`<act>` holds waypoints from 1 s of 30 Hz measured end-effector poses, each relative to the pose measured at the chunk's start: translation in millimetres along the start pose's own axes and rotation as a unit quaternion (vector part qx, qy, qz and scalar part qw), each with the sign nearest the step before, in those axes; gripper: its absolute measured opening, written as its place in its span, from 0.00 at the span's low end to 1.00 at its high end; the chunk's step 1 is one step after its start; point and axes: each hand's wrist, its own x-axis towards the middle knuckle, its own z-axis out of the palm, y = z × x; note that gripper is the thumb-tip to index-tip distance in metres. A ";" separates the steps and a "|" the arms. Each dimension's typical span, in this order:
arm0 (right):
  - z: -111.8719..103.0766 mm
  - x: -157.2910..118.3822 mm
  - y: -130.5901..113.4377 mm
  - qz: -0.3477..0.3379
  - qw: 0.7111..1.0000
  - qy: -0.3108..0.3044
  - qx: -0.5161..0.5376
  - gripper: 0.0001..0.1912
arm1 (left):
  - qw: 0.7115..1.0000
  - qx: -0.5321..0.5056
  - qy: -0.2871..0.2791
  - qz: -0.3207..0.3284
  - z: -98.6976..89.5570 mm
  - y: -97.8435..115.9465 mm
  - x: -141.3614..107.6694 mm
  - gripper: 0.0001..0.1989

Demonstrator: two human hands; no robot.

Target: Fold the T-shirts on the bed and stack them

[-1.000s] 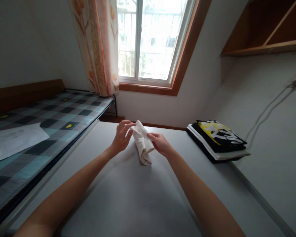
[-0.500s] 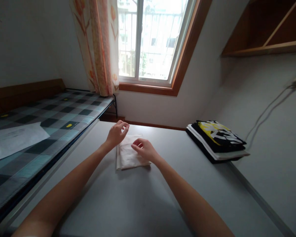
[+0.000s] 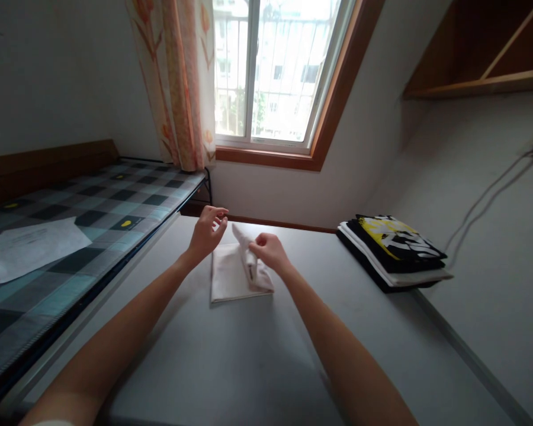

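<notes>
right grip (image 3: 270, 252) on cloth (image 3: 229, 275), clothes stack (image 3: 395, 251) rightward

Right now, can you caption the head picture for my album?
Right hand holds up part of a folded white cloth; left hand hovers nearby.

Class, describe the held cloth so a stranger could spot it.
On the smooth grey table, the bare right hand pinches up part of a folded, creamy fabric cloth. Unlike the stack of folded black and white garments at right, it is plain and held.
</notes>
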 end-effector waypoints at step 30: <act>-38.5 -31.5 107.3 -0.073 0.979 0.137 -0.135 0.22 | 0.907 0.062 -0.378 0.177 44.1 29.1 -72.7 0.19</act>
